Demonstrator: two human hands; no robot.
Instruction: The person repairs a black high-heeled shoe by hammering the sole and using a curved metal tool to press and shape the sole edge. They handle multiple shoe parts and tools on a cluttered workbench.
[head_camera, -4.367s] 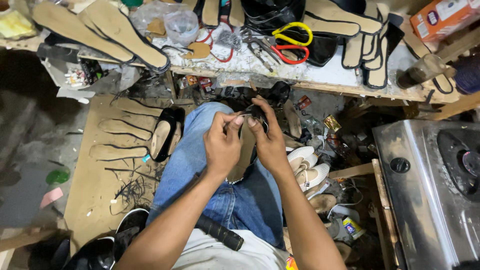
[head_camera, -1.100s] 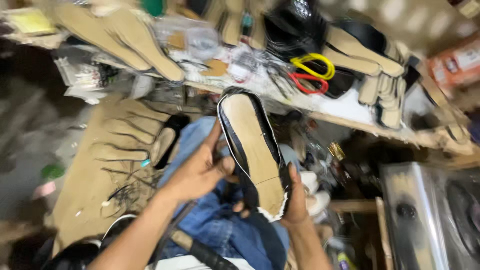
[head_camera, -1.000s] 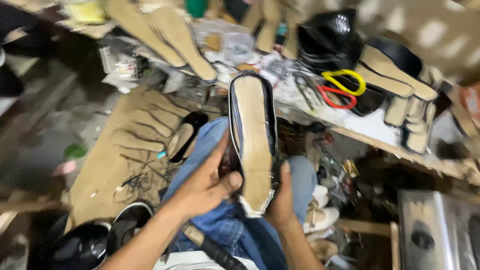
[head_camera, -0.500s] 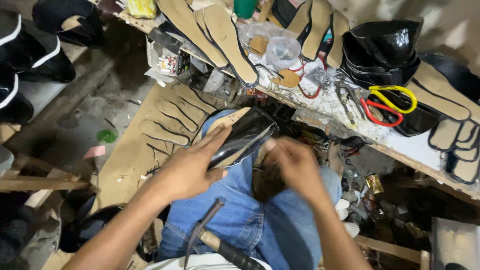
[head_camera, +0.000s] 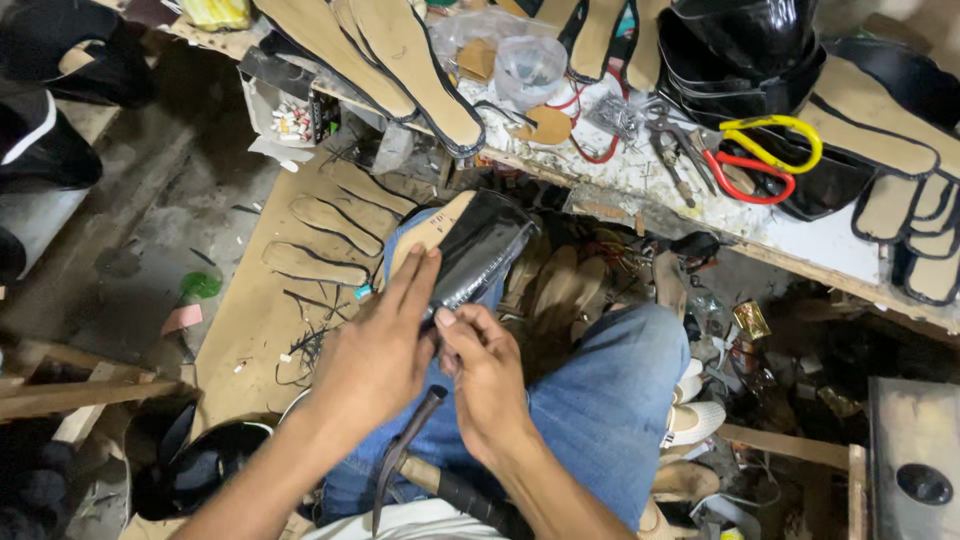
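Black glossy shoe upper (head_camera: 478, 250) with its tan insole (head_camera: 425, 230) is sitting on the person's left knee, over the blue jeans (head_camera: 600, 400), just below the edge of the table (head_camera: 820, 245). Left hand (head_camera: 375, 350) is lying flat with fingers spread, pressing down on the near end of the upper. Right hand (head_camera: 490, 375) is pinching together at the upper's edge right beside it, thumb and fingertips closed on the material. A dark-handled hammer-type tool (head_camera: 440, 480) is resting across the lap under both wrists.

Risk as I see it: the upper is only balancing on a knee, so if the pinch is pulling harder than the flat hand is pressing, the piece is likely sliding off toward the cardboard sheet (head_camera: 270, 320) and its cut soles (head_camera: 315, 265). The loose tool could also be rolling off the lap. 2 pairs of scissors, yellow (head_camera: 775, 140) and red (head_camera: 745, 180), are lying well apart on the table.
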